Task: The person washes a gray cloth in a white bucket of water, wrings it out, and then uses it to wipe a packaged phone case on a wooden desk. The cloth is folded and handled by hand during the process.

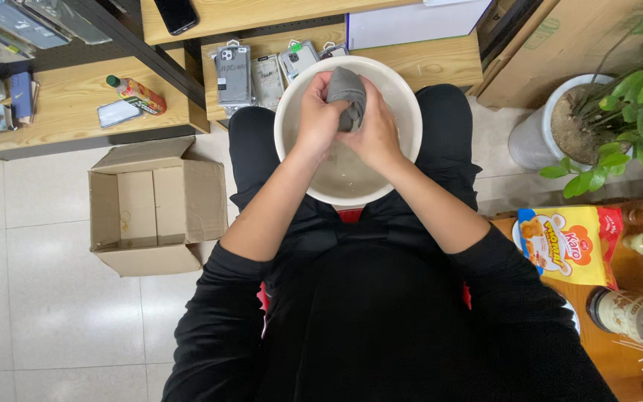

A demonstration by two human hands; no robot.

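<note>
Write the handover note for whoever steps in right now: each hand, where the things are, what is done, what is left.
Left hand: closed on the grey wet cloth, gripping its left side.
Right hand: closed on the same cloth from the right and below.
Cloth is bunched between both hands, held above the round white plastic basin, which rests on the lap with shallow water in the bottom.
Done: cloth is wet and out of the water.
Left: it is still bunched in the hands, not laid out anywhere.

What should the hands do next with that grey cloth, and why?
Probably keep it over the basin and squeeze. Both the left hand and the right hand are bunched around the grey cloth, and water shows in the basin below, so drips would likely fall back in.
</note>
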